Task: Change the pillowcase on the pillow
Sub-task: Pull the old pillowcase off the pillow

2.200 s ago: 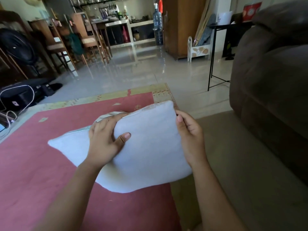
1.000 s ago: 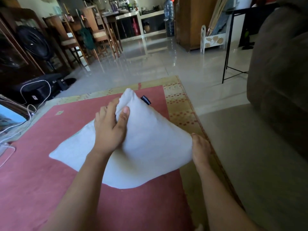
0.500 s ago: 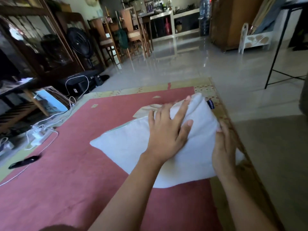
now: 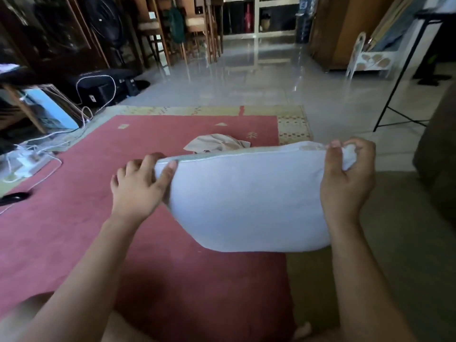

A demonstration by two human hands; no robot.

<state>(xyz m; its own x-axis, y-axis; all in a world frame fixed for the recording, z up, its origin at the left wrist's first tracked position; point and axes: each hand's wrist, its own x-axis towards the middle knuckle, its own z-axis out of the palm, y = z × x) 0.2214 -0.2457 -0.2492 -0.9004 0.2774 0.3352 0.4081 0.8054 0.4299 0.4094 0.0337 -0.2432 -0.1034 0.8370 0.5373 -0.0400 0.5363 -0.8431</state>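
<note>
Your left hand (image 4: 138, 188) & right hand (image 4: 345, 183) each grip an end of the plump white fabric pillow (image 4: 246, 201); crumpled beige cloth (image 4: 217, 143) lies just beyond, on the red rug (image 4: 74, 193).

A plump white pillow (image 4: 249, 201) is held up above a red rug, its piped seam edge on top. A crumpled beige pillowcase (image 4: 217, 143) lies on the rug at the pillow's 11 o'clock, just behind it.
</note>
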